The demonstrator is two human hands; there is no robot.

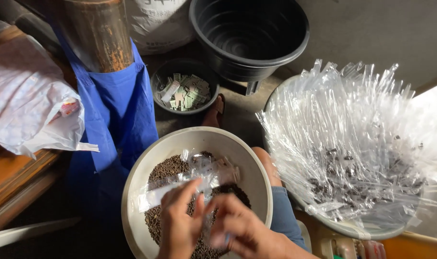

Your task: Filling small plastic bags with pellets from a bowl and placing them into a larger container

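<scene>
A cream bowl (189,139) on my lap holds small dark brown seeds (166,169). Over it, my left hand (177,223) pinches a long clear plastic sleeve (189,180) that lies slanted across the seeds, its end toward the left. Beside it my right hand (242,228) has its fingers curled against the same sleeve near its lower part; the fingertips are blurred. A wide basin (345,228) on the right is heaped with several clear plastic sleeves (353,139), some with dark seeds inside.
A small dark bowl of paper slips (185,91) stands beyond the cream bowl, with a large black bucket (249,36) behind it. A blue cloth (113,110) hangs on a rusty post (98,33) at left, beside a white plastic bag (26,100) on a wooden ledge.
</scene>
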